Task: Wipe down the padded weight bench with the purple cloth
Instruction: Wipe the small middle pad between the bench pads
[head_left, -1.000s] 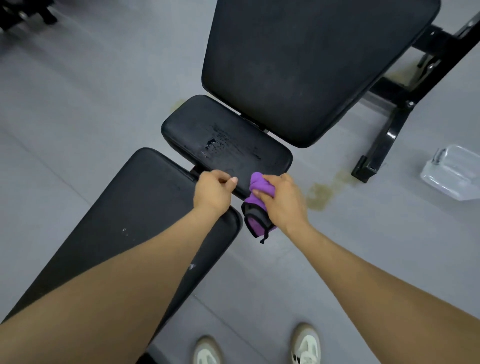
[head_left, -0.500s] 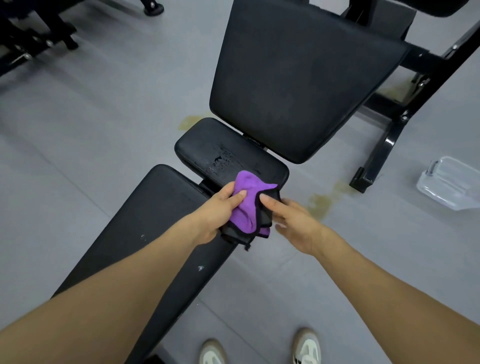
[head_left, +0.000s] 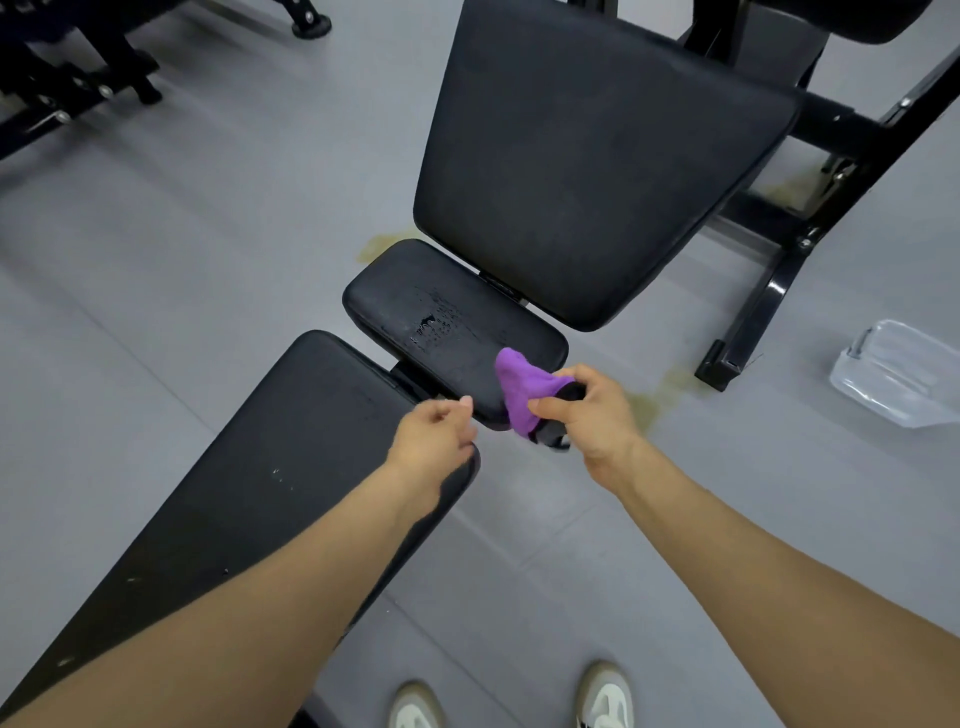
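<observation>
At the near right corner of the small middle pad (head_left: 452, 327), draped half over the edge: purple cloth (head_left: 517, 387), bunched up, dark backing showing underneath. Pinched there by the right hand (head_left: 587, 415), thumb and fingers curled round the bundle. Left hand (head_left: 434, 441) just beside it, over the gap between the middle pad and the long near pad (head_left: 249, 483), fingers loosely curled, holding nothing, looks like.

Handling guess: soft, light, floppy microfibre, so zero resistance, but bunched like this only a small patch would touch the vinyl. Probably better flattened under the palm than held by a corner. Wet-looking droplets and streaks across the middle pad, so likely slick until dried off.

Edges: pads rounded, with a gap and a bracket between each one, easy spots for the cloth to snag or drop through. Big tilted back pad (head_left: 587, 156) rising on the far side, black frame (head_left: 769, 270) off to the right behind it. Plenty of open grey floor (head_left: 182, 234) on the left. Clear plastic container (head_left: 898, 379) sitting on the floor far right, well apart from the bench. Yellowish stains on the floor near the frame foot. Own shoes (head_left: 605, 696) at the near edge.
</observation>
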